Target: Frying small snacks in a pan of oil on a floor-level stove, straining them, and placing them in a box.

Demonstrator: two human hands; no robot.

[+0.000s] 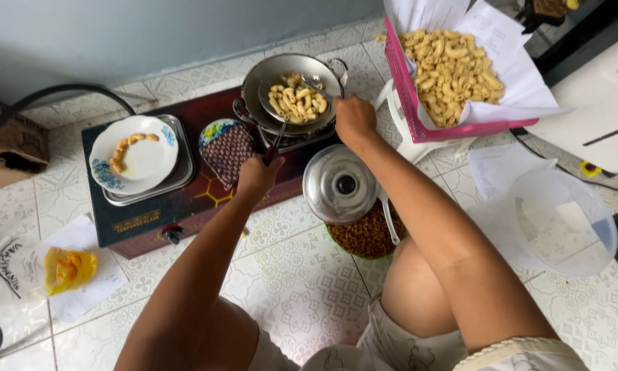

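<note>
A metal wok (268, 79) with pale macaroni pieces sits on a two-burner glass-top stove (151, 213) on the tiled floor. My left hand (255, 177) grips the dark handle of a mesh skimmer (276, 110) that reaches into the wok under the macaroni. My right hand (354, 120) holds a metal spoon or spatula (317, 87) at the wok's right rim. Just below my right arm a steel lid (340, 184) half covers a green bowl of browned macaroni (366, 237).
A pink basket (408, 103) lined with paper holds fried macaroni at the upper right. A white floral plate (141, 161) with a few pieces rests on a tray on the left burner. A patterned pot holder (225, 151), a clear plastic jug (563, 223) and a yellow bag (69, 268) lie around.
</note>
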